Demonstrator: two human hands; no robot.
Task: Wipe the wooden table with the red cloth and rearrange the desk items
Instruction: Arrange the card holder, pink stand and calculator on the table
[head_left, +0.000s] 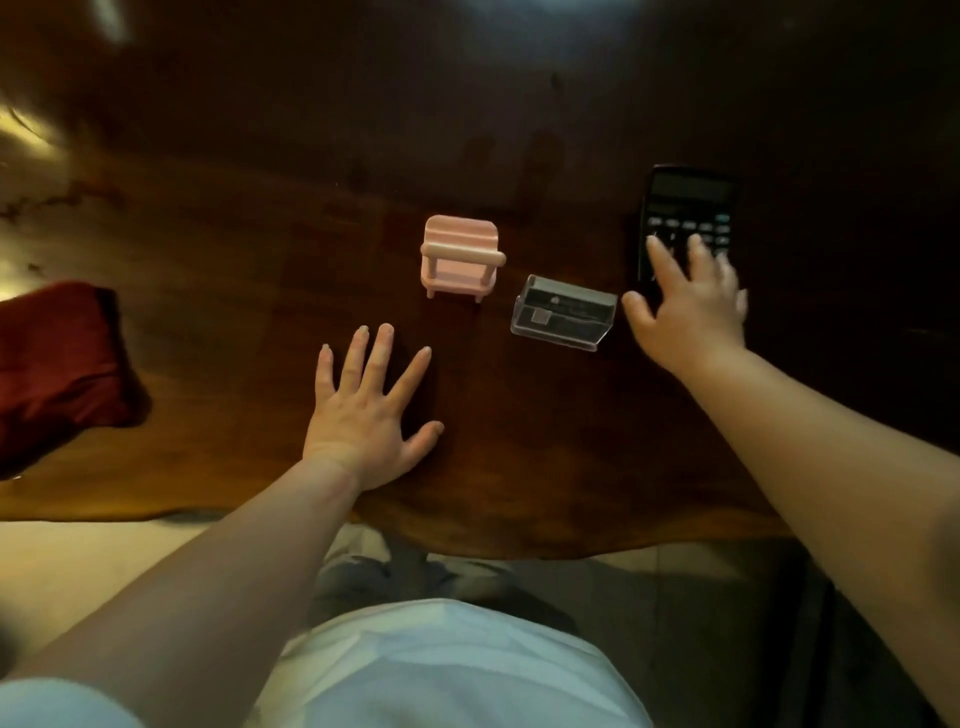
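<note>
My right grip (685, 306) spread over calc (685, 218), blurry, maybe touching; left (363, 410) flat, spread on desk (208, 312). Risk: sleeve-less arm clips cardholder (563, 314).

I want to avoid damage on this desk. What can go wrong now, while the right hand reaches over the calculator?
1. The right hand lies spread over the calculator, fingers on the keys; sliding it might scratch the wooden table.
2. The clear card holder sits just beside that hand's thumb; a sideways sweep could knock it over.

Calculator (685, 218) keys and card print stay unreadable.
</note>
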